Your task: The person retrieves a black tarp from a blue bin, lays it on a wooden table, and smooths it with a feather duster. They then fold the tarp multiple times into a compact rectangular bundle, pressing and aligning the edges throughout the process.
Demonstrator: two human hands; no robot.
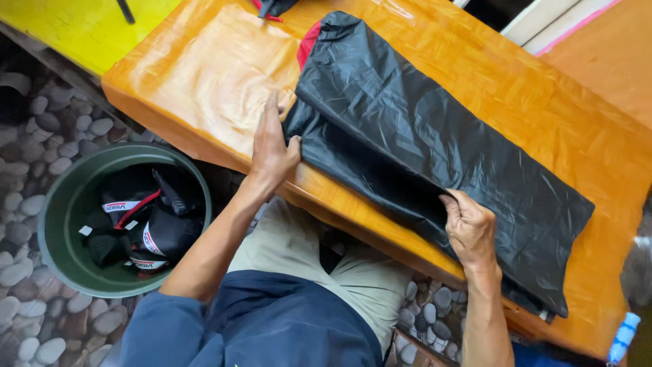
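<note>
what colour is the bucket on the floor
Dark green bucket, clearest in the head view.

The scene was bright under soft, even daylight. Broad pale glare lay on the glossy orange worktop [204,75], strongest at its upper left, and weaker sheen ran along the creases of the black cloth [421,136]. Shadows were faint: a thin one under the left hand [272,146], deeper shade inside the green bucket [54,217] and beneath the worktop. Focus was sharp at centre; the corners softened slightly, and straight edges bowed a little.
</note>
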